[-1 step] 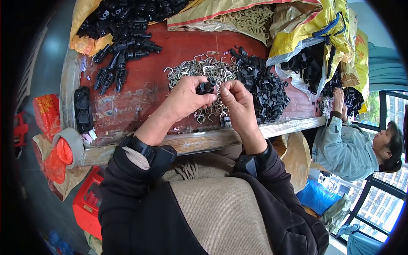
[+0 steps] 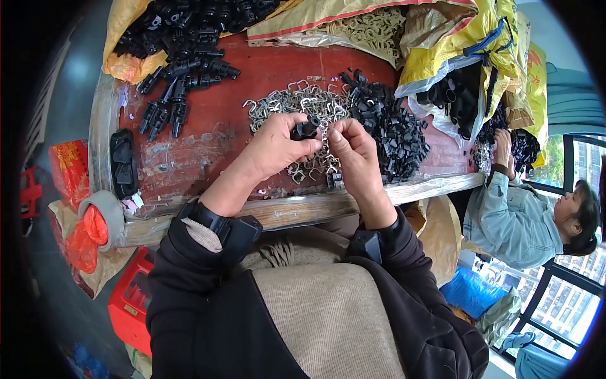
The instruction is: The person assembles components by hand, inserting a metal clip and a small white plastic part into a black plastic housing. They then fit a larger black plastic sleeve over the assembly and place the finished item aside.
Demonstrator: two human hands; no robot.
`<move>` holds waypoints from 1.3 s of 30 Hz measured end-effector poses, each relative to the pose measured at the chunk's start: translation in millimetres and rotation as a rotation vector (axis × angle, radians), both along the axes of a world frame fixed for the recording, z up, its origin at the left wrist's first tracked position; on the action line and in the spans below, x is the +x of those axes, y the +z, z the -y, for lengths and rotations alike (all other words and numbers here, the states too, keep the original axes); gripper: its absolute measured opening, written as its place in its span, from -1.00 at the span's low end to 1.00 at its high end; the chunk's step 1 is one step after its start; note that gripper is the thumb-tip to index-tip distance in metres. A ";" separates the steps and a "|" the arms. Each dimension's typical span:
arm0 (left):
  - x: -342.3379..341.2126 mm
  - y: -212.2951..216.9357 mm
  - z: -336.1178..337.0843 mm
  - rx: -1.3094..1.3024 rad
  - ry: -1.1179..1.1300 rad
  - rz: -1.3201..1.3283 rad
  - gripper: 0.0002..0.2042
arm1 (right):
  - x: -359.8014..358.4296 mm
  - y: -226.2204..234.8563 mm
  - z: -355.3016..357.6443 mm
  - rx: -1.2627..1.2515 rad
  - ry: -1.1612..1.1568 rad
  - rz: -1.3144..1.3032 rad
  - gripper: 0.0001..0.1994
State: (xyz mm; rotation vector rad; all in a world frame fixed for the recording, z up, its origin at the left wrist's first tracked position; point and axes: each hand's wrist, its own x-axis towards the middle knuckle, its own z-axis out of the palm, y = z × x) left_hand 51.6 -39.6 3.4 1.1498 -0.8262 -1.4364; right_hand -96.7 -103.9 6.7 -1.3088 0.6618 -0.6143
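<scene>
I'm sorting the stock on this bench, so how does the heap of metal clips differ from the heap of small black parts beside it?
The metal clips are pale, thin bent wire in a loose, flat, open tangle; the small black parts are dark, chunky and piled thicker. The clips lie in front of the left hand; the black parts lie beyond the right hand. Both heaps rest loose on the red table, touching where they meet.

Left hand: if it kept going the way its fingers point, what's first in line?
The left hand holds a small black plastic part, fingers pointing right toward the right hand. Going straight on, it would likely meet the bent metal clip pinched in the right hand's fingertips first; depth is unclear.
</scene>
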 end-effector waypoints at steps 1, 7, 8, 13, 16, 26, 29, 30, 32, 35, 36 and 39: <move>0.3 0.8 0.2 -0.002 -0.001 0.002 -0.89 | 0.3 2.5 0.3 0.075 -0.006 0.036 -0.94; -1.7 3.3 1.8 -0.038 0.031 0.049 -0.92 | 0.2 0.5 -1.4 0.386 -0.024 0.184 -0.95; -1.9 3.4 2.3 -0.053 0.033 0.085 -0.92 | 0.4 0.2 -1.8 0.429 -0.024 0.194 -0.95; -4.5 3.2 1.9 -0.120 0.068 0.155 -0.93 | 1.5 -2.4 -4.2 0.553 -0.008 0.246 -0.94; -4.9 3.9 2.0 -0.114 0.063 0.162 -0.94 | 1.7 -2.8 -5.9 0.566 -0.007 0.263 -0.94; -3.8 2.9 1.7 -0.069 0.059 0.080 -0.94 | -1.7 3.2 -7.1 0.225 -0.011 0.092 -0.92; -3.5 4.9 0.8 -0.060 0.054 0.064 -0.93 | -4.4 9.3 -4.3 0.149 0.023 0.013 -0.91; -3.1 5.9 0.2 -0.052 0.045 0.060 -0.93 | -5.1 11.3 -3.6 0.109 0.040 -0.027 -0.90; -2.4 7.3 -0.3 -0.037 0.026 0.053 -0.92 | -7.2 14.1 -1.7 0.087 0.055 -0.042 -0.90; -2.5 8.2 0.4 -0.009 0.019 0.010 -0.92 | -8.0 16.2 -0.1 0.043 0.085 -0.072 -0.88; -2.5 8.4 0.7 0.005 0.016 -0.011 -0.92 | -7.8 16.5 0.0 0.025 0.089 -0.071 -0.88; -2.6 8.3 0.0 0.022 0.030 -0.074 -0.91 | -7.1 16.1 -1.4 -0.012 0.098 -0.069 -0.87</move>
